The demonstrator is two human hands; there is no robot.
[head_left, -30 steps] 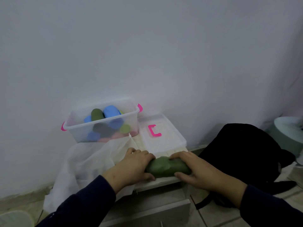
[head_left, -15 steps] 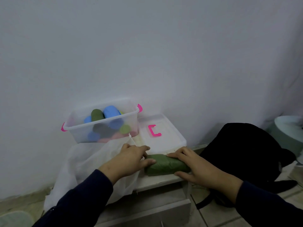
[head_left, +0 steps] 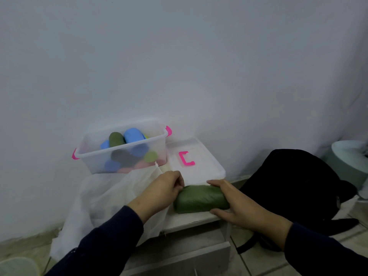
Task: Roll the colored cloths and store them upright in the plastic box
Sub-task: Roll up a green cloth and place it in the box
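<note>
Gripping the green cloth roll at both ends: right hand wrapped over the right end, fingers along the far side, thumb under the near edge; left hand curled against the left end, fingertips pinching at the top corner. Lying crosswise on the near edge of a small white cabinet top, with a drawer front just below. Draped to the left, under the left wrist, a sheer white fabric hanging over the cabinet side toward the floor. Just beyond the roll, flat on the cabinet, a clear lid with a pink handle. Left of the lid and touching it, the plastic box with pink clips, already holding rolled cloths in blue, dark green, light green and pink, some upright, some leaning. Off to the right on the tiled floor, a black bag; behind everything, a plain white wall.
</note>
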